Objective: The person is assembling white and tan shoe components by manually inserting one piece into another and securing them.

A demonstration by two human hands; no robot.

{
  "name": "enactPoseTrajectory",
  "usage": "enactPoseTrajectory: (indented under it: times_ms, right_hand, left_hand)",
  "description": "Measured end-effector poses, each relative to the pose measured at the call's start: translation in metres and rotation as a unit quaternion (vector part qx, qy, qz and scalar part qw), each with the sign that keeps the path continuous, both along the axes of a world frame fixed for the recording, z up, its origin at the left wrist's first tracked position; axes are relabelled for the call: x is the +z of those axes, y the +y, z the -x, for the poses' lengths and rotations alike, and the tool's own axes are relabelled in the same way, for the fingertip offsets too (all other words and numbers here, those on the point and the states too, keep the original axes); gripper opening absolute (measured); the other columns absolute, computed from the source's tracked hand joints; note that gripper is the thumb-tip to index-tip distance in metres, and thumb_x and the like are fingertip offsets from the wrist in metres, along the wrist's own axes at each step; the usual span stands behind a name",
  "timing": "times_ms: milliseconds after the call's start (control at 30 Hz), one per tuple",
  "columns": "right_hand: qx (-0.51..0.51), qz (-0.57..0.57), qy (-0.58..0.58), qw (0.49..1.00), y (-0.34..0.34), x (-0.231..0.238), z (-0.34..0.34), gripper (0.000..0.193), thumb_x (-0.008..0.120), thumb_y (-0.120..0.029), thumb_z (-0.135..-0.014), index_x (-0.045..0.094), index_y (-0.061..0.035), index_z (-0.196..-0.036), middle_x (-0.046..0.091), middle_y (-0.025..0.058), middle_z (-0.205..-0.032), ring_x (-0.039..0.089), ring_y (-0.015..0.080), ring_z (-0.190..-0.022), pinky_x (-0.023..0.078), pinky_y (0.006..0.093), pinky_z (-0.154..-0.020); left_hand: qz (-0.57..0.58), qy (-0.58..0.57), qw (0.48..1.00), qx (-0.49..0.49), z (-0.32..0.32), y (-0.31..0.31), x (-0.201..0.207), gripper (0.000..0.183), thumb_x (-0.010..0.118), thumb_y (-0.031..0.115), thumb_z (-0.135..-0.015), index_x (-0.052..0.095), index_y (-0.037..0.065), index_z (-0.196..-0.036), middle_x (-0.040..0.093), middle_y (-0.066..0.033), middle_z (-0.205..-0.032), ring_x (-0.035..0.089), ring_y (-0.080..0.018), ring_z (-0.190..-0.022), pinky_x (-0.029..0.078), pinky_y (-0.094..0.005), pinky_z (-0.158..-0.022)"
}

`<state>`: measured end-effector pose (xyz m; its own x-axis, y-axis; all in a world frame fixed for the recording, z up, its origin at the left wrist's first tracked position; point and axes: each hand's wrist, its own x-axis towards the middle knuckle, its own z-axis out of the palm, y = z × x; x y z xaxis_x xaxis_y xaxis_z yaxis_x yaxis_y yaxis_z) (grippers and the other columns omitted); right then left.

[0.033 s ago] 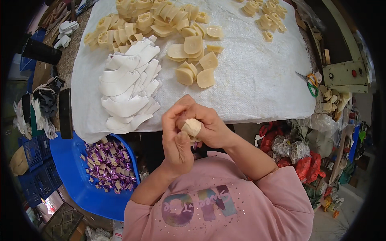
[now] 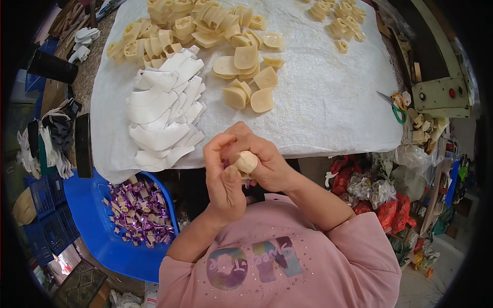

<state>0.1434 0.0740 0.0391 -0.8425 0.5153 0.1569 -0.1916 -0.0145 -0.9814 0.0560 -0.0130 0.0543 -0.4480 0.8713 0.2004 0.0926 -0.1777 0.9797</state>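
Observation:
At the table's near edge, both my hands hold a cream plastic shoe heel (image 2: 247, 162), its pale rounded end facing up. My right hand (image 2: 271, 165) is wrapped round its right side. On the other side, my left hand (image 2: 224, 184) curls over it with thumb and fingers. Bits of shiny purple show between the fingers; most of the piece is hidden. Beyond the hands lie loose cream heels (image 2: 262, 100), with a larger heap of heels (image 2: 205, 20) behind them. A stack of white curved cover pieces (image 2: 159, 113) lies to the left.
White woven sheeting (image 2: 328, 102) covers the table. Green-handled scissors (image 2: 398, 109) lie at its right edge, near a machine box (image 2: 441, 97). More heels (image 2: 346, 23) sit far right. Lower left, a blue basin (image 2: 92, 220) holds many purple-wrapped heels (image 2: 141, 210). Red plastic bags (image 2: 393, 213) lie lower right.
My left hand's fingers have shifted slightly left, and a little more of the heel's pale end shows. The things on the table stay as they were.

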Motion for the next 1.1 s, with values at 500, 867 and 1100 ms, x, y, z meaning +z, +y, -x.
enactPoseTrajectory:
  times_ms: [500, 867, 1100]
  right_hand:
    - [-0.120, -0.118, 0.052, 0.984, -0.015, -0.008, 0.007, 0.035, 0.042, -0.019, -0.095, 0.048, -0.0042, -0.126, 0.051, 0.0132, -0.107, 0.049, 0.0246, -0.096, 0.038, 0.0334, -0.088]
    - [-0.160, -0.301, -0.117, 0.933, 0.018, 0.026, -0.005, 0.038, 0.062, -0.030, -0.086, 0.056, -0.0010, -0.109, 0.051, 0.0117, -0.081, 0.054, 0.0232, -0.068, 0.045, 0.0346, -0.059]
    - [-0.110, -0.218, -0.143, 0.959, 0.014, 0.027, -0.006, 0.025, 0.062, -0.023, -0.083, 0.058, 0.0002, -0.092, 0.057, 0.0134, -0.077, 0.057, 0.0274, -0.069, 0.046, 0.0336, -0.062]
  left_hand:
    - [0.008, -0.051, 0.997, 0.053, 0.004, 0.001, -0.017, 0.041, 0.038, 0.025, -0.096, 0.033, 0.002, -0.129, 0.047, -0.0083, -0.108, 0.048, -0.0125, -0.094, 0.039, -0.0278, -0.085]
    - [0.006, -0.181, 0.978, -0.103, 0.024, -0.001, -0.010, 0.089, 0.029, 0.068, -0.088, 0.009, 0.001, -0.144, 0.050, -0.0136, -0.107, 0.053, -0.0174, -0.086, 0.044, -0.0276, -0.075]
    - [0.016, 0.039, 0.999, -0.030, 0.023, -0.001, -0.008, 0.078, 0.051, 0.053, -0.088, 0.027, -0.005, -0.135, 0.052, -0.0164, -0.110, 0.056, -0.0206, -0.094, 0.046, -0.0315, -0.082]
